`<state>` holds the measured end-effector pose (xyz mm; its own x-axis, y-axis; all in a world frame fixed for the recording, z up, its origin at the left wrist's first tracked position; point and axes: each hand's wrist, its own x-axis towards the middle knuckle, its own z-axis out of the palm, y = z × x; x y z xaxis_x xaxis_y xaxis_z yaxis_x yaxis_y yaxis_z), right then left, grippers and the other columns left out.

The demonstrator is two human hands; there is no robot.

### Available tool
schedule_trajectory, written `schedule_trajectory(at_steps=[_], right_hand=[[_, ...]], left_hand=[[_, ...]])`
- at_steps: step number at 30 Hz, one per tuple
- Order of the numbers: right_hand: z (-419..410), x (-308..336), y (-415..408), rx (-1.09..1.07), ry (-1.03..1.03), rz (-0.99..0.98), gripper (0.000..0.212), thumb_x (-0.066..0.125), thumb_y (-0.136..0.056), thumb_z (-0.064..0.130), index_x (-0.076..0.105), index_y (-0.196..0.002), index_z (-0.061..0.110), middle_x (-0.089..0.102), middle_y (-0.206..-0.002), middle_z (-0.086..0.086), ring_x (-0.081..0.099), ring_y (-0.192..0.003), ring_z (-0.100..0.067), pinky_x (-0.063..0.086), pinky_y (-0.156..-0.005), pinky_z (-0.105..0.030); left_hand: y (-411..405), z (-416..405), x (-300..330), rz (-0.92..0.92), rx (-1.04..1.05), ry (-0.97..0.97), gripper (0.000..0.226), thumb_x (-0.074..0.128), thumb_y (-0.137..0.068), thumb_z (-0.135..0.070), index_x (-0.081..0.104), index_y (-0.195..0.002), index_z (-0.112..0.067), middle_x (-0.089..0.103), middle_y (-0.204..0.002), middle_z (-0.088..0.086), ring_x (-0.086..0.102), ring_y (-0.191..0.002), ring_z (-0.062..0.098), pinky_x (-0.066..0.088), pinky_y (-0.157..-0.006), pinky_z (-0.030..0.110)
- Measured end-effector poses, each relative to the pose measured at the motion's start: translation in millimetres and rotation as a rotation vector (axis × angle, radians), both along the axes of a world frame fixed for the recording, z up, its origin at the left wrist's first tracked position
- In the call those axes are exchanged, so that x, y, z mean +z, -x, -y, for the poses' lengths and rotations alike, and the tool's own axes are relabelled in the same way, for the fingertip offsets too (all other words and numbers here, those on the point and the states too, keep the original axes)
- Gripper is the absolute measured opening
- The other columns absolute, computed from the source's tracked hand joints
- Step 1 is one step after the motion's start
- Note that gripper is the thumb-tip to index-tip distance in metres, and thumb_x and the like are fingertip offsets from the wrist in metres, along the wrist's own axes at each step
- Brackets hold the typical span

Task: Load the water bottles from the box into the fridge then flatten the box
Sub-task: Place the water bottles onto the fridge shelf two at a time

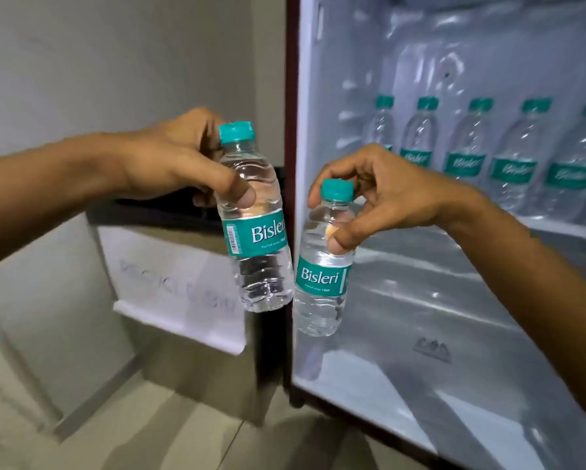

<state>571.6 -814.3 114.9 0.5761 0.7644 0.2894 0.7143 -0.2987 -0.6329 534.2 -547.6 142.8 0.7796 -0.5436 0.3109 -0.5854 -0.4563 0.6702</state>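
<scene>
Looks like an office pantry or similar shared indoor room, though which exactly is hard to tell. Small fridge (pixel 454 300) stands open, maroon edge, white liner, one shelf carrying a row of identical bottles (pixel 508 157) with teal caps. Plain pale wall (pixel 81 62). Beside the fridge, a steel bin (pixel 183 351) with a handwritten paper sign (pixel 169 286), blurred. Tiled floor (pixel 132 435).
</scene>
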Motion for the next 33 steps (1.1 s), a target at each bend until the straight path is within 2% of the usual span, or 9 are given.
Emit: schedule_trajectory(at_steps=[3,7,10,14,17,20,23,27,33], right_hand=[[42.7,36.7,-6.8,-0.126,-0.081,0.030,0.045,0.088,-0.062,0.012,0.068,-0.100,-0.001,0.074,-0.090,-0.008,0.071,-0.084,-0.022,0.059,-0.080,-0.044],[88.9,83.3,-9.3,-0.277,-0.163,0.053,0.040,0.088,-0.065,0.009,0.069,-0.100,0.002,0.073,-0.092,-0.009,0.071,-0.084,-0.024,0.059,-0.079,-0.043],[110.0,119.8,-4.8,-0.400,-0.206,0.072,0.037,0.086,-0.066,0.007,0.070,-0.100,0.004,0.074,-0.091,-0.008,0.071,-0.085,-0.023,0.058,-0.078,-0.033],[126.4,159.3,0.2,-0.564,-0.288,0.149,0.035,0.088,-0.066,0.012,0.071,-0.097,0.010,0.075,-0.091,-0.004,0.072,-0.085,-0.020,0.058,-0.081,-0.035],[130.4,173.3,0.7,-0.705,-0.329,0.215,0.036,0.088,-0.067,0.015,0.070,-0.098,0.013,0.075,-0.087,0.002,0.071,-0.082,-0.008,0.058,-0.077,-0.024],[127.3,175.3,-4.0,-0.877,-0.345,0.363,0.040,0.089,-0.067,0.022,0.068,-0.101,0.014,0.072,-0.087,0.008,0.068,-0.075,-0.003,0.051,-0.066,-0.011],[123.6,164.5,-18.5,-1.016,-0.383,0.459,0.041,0.088,-0.068,0.027,0.065,-0.101,0.017,0.067,-0.089,0.010,0.064,-0.077,0.001,0.051,-0.068,-0.012],[125.3,150.9,-51.3,-1.077,-0.369,0.558,0.043,0.087,-0.070,0.031,0.065,-0.103,0.016,0.068,-0.092,0.006,0.067,-0.081,-0.009,0.059,-0.074,-0.026],[141.9,140.5,-117.9,-1.204,-0.298,0.511,0.050,0.083,-0.067,0.041,0.063,-0.105,0.016,0.070,-0.097,-0.002,0.067,-0.085,-0.020,0.060,-0.075,-0.035]], left_hand=[[-28.8,31.9,31.1,0.038,-0.115,0.093,0.040,0.083,-0.044,-0.032,0.071,-0.069,-0.003,0.059,-0.067,0.024,0.048,-0.060,0.028,0.040,-0.051,0.026],[-58.8,72.9,81.1,0.104,-0.244,0.125,0.067,0.092,-0.044,-0.046,0.071,-0.082,0.005,0.063,-0.080,0.038,0.059,-0.067,0.037,0.048,-0.067,0.044],[-72.8,95.8,117.9,0.121,-0.245,0.132,0.049,0.087,-0.051,-0.031,0.071,-0.081,0.006,0.060,-0.077,0.041,0.053,-0.060,0.052,0.043,-0.059,0.058],[-79.5,115.0,153.9,0.103,-0.157,0.170,0.041,0.079,-0.056,-0.029,0.068,-0.079,0.003,0.057,-0.052,0.003,0.047,-0.045,0.011,0.038,-0.044,0.021],[-78.7,127.5,166.9,0.145,-0.078,0.165,0.020,0.081,-0.070,-0.009,0.067,-0.082,-0.001,0.060,-0.051,-0.007,0.051,-0.042,0.000,0.038,-0.042,0.012],[-83.7,137.7,165.2,0.284,0.013,0.153,0.028,0.084,-0.069,-0.011,0.070,-0.091,-0.004,0.072,-0.074,-0.003,0.067,-0.063,0.006,0.053,-0.055,0.021],[-96.5,152.6,145.7,0.372,0.116,0.141,0.040,0.086,-0.067,-0.024,0.070,-0.101,-0.011,0.073,-0.085,-0.002,0.069,-0.071,0.010,0.059,-0.069,0.027],[-124.8,175.0,124.6,0.498,0.230,0.214,0.035,0.085,-0.068,-0.034,0.067,-0.093,-0.017,0.070,-0.084,-0.003,0.067,-0.072,0.013,0.060,-0.066,0.033],[-181.7,206.7,112.1,0.421,0.412,0.323,0.043,0.082,-0.071,-0.030,0.064,-0.105,-0.010,0.067,-0.090,0.001,0.063,-0.078,0.019,0.057,-0.071,0.032]])
